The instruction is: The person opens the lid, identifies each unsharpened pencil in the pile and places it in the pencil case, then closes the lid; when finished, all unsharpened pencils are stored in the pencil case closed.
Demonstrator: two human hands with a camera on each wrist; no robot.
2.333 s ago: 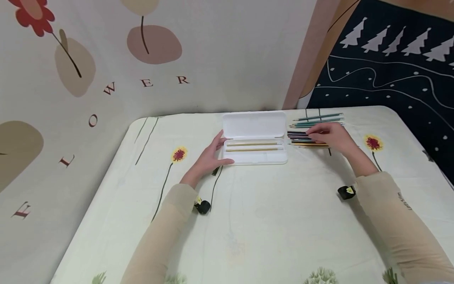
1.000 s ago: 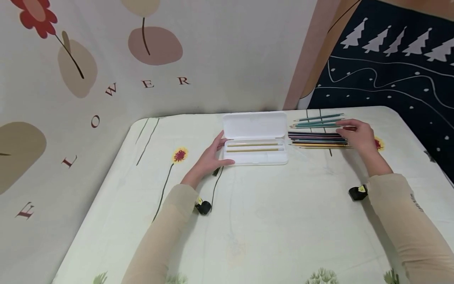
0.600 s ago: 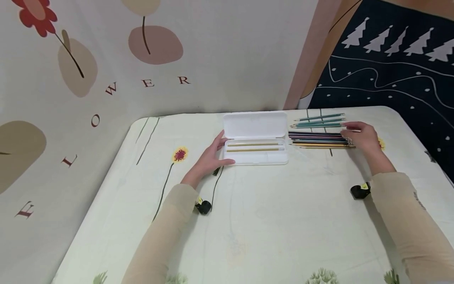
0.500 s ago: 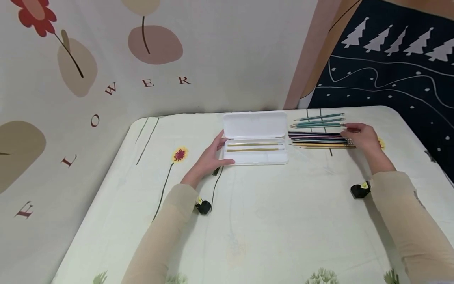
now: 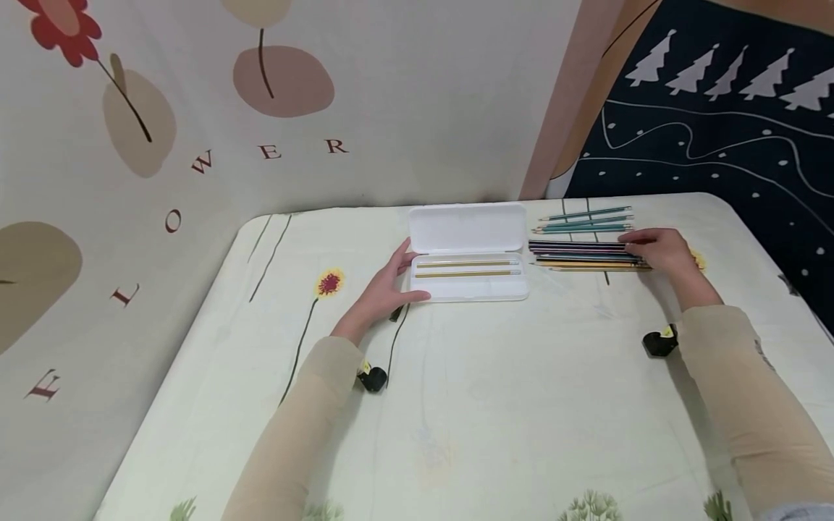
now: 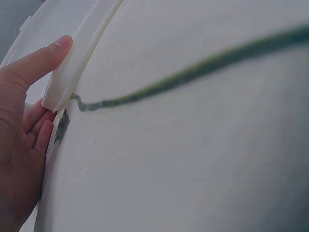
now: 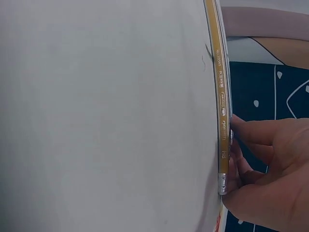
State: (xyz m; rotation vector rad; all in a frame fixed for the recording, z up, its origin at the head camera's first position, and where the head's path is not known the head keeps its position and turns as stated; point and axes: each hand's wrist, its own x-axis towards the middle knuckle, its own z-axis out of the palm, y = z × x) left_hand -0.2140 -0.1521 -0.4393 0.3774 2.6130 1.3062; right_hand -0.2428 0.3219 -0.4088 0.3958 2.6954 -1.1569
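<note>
An open white pencil case (image 5: 469, 291) lies with its lid raised at the back, and two gold pencils (image 5: 465, 274) rest inside it. My left hand (image 5: 383, 288) grips the case's left end, thumb over the front rim and fingers behind the corner, as the left wrist view shows. Right of the case lies a row of dark-striped pencils (image 5: 573, 250). My right hand (image 5: 664, 253) pinches at the right end of this row, its fingertips hiding the pencil ends. Yellow pencils (image 5: 589, 267) lie along the row's near side; one yellow pencil (image 7: 221, 111) shows its eraser end beside my right fingers.
Several teal pencils (image 5: 583, 224) lie loosely fanned behind the dark ones. Beneath everything is a pale flowered tablecloth (image 5: 508, 405). A printed white curtain (image 5: 423, 108) rises at the table's back edge, with dark tree-patterned fabric (image 5: 717, 130) at the right.
My right hand has moved from over the middle of the dark pencils to their right ends, then shifted slightly there. My left hand stays on the case; the two gold pencils have not moved.
</note>
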